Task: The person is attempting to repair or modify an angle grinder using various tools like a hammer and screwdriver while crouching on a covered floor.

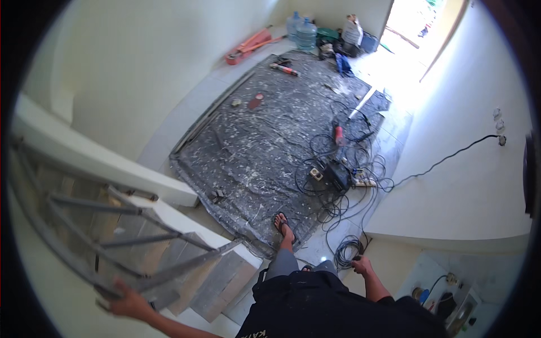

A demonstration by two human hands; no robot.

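Note:
At the lower left, my left hand (pixel 131 303) is closed around the lower end of a grey metal stair railing (pixel 121 244), slightly smeared by motion. The railing, with its slanting bars, stands over the wooden-looking stair treads (pixel 217 281). My right hand (pixel 363 266) hangs at my right side with its fingers curled. Something small and dark shows at those fingers, too little to name. Just beyond them, a coil of black cable (pixel 347 252) lies on the pale floor. One sandalled foot (pixel 283 225) is set on the edge of a paint-spattered grey sheet (pixel 248 152).
Tangled cables surround a black box-shaped machine (pixel 337 177) and a red power tool (pixel 338 135). Large water bottles (pixel 306 35), bags and a red-orange long tool (pixel 251 46) sit along the far wall. A bright doorway (pixel 414 25) opens at the far right. One cable (pixel 445 159) runs to a wall outlet.

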